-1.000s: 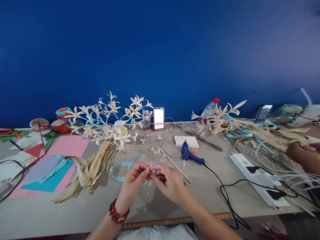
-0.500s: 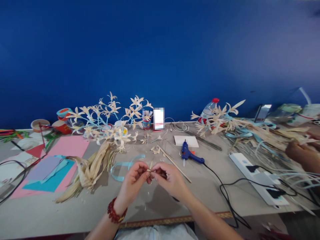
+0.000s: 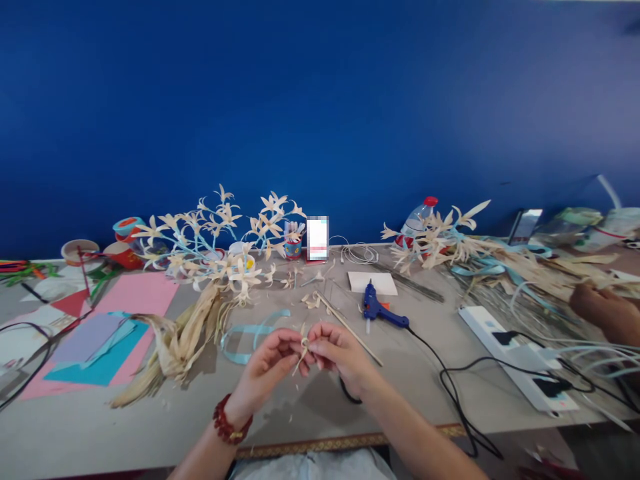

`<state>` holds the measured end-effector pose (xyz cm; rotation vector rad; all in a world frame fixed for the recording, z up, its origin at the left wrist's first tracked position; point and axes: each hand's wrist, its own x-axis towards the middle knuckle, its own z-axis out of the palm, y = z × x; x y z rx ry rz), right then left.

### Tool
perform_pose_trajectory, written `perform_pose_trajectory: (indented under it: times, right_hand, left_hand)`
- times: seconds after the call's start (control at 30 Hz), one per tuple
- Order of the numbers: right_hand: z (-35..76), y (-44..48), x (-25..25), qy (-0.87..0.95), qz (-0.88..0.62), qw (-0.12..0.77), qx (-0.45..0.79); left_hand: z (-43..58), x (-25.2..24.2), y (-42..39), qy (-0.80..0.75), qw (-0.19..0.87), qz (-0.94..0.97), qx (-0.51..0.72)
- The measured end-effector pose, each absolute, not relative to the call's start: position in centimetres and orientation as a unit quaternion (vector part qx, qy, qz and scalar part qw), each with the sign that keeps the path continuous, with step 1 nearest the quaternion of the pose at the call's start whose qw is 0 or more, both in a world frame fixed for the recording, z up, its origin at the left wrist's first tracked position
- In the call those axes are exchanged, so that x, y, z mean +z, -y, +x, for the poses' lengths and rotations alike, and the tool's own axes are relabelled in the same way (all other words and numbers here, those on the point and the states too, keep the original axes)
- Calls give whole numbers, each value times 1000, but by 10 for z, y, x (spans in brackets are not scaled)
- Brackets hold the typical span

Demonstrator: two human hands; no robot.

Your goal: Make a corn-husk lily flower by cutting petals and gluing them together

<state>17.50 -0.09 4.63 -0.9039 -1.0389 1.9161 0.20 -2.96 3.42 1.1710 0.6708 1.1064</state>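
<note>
My left hand [image 3: 265,370] and my right hand [image 3: 337,353] meet above the grey table [image 3: 310,407], near its front edge. Both pinch one small pale corn-husk piece [image 3: 303,350] between fingertips, a thin strip of it hanging down. My left wrist wears a red bead bracelet [image 3: 227,423]. A light blue ribbon [image 3: 250,331] lies just behind my left hand. A thin wooden stick [image 3: 350,327] lies behind my right hand. A dark object shows partly under my right hand.
Husk-flower branches [image 3: 220,247] and loose husks [image 3: 175,343] lie at left, coloured paper sheets [image 3: 100,333] beyond. A blue glue gun [image 3: 377,308] with its black cord, a white power strip [image 3: 515,357] and more husk flowers [image 3: 450,243] sit at right. Another person's hand [image 3: 605,313] works far right.
My hands have shifted slightly up and right while working the husk piece; a strip of it now hangs below my fingers. The other person's hand moved a little.
</note>
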Motion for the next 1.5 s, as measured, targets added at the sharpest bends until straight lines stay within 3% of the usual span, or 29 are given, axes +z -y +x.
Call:
perform_pose_trajectory:
  times: [0.2, 0.5, 0.7, 0.9, 1.07, 1.5]
  right_hand:
    - [174, 1, 45, 368, -369, 383, 763]
    - [167, 5, 42, 448, -395, 434, 675]
    - [164, 9, 40, 495, -407, 444, 626]
    - [162, 9, 39, 512, -417, 452, 600]
    - [165, 10, 40, 552, -426, 452, 557]
    - [171, 18, 38, 749, -421, 403, 316]
  left_hand:
    - [4, 31, 33, -281, 531, 603, 525]
    - [2, 30, 27, -397, 310, 672, 543]
    - [3, 34, 27, -430, 250, 674, 546]
    - [0, 31, 29, -463, 169, 749, 444]
    - [-3, 42, 25, -469, 205, 786, 348]
    - [-15, 60, 15, -433, 501, 695, 279]
